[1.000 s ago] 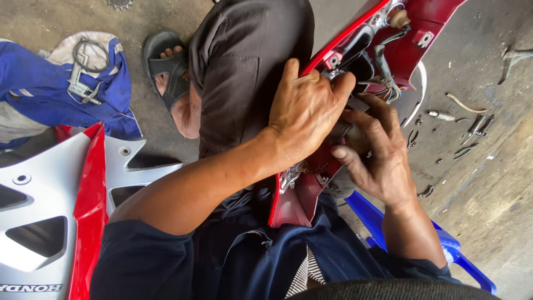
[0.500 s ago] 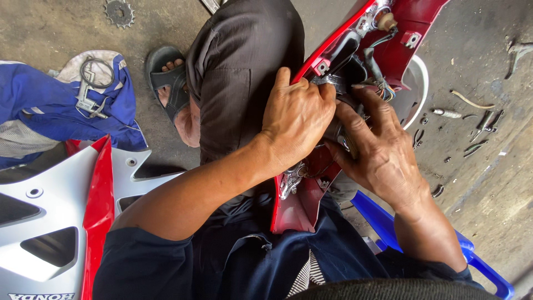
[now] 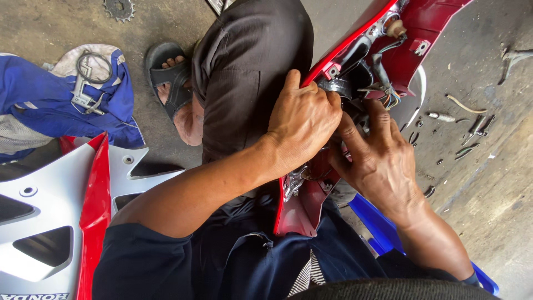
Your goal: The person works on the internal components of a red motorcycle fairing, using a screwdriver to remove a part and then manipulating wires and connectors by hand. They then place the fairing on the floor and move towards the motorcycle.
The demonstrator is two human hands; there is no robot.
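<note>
A red motorcycle fairing panel (image 3: 422, 28) rests across my lap, its inner side up, with black fittings and a bundle of coloured wires (image 3: 388, 97) showing. My left hand (image 3: 302, 119) is curled over the panel's edge and grips a black round part inside it. My right hand (image 3: 377, 158) presses its fingers into the same spot from the right side. What sits under the fingers is hidden. My bent knee in dark trousers (image 3: 244, 72) lies just left of the panel.
A silver and red fairing (image 3: 61, 222) lies at the lower left. Blue cloth (image 3: 50, 100) with a metal clamp and ring sits at the left, a sprocket (image 3: 119, 8) at the top. Small screws and tools (image 3: 466, 125) are scattered on the concrete at right. A blue stool edge (image 3: 383, 233) is under me.
The view has shifted so the panel and both hands sit higher and closer. My fingers have moved slightly on the black part, and both hands stay on the panel.
</note>
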